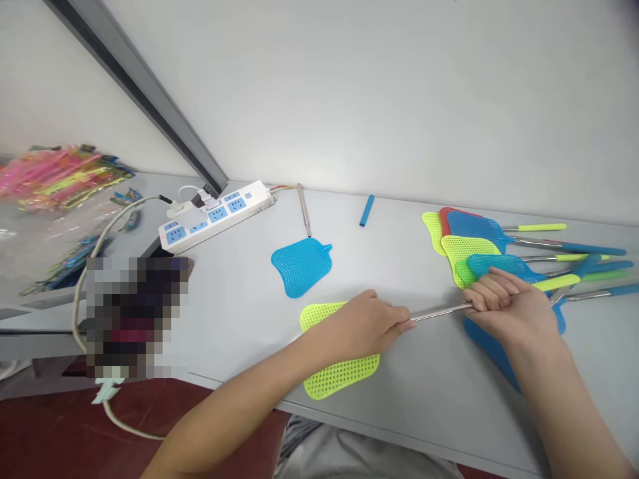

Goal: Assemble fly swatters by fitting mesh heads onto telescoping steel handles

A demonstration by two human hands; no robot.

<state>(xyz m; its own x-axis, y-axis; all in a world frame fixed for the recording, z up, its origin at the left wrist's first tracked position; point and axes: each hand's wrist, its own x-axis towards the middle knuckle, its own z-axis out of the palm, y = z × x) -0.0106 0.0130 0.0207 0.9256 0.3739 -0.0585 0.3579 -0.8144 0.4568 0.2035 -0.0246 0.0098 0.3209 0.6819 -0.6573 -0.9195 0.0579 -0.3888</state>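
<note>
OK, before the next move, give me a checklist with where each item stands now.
1. Left-hand grip closed on the metal rod: ok, beside the yellow-green swatter head.
2. Right-hand grip closed on the same rod: ok.
3. Head joined to rod: cannot tell, left hand covers the joint.
4. Right hand free of the swatter pile: cannot tell; they overlap in view.
5. Loose blue swatter head fitted to a rod: not ok, its stub is bare.
6. Power strip away from both hands: ok, off to the left.

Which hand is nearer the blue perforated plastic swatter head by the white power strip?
Left. The left hand sits right of the blue head and nearer the person; the right hand is farther right.
</note>
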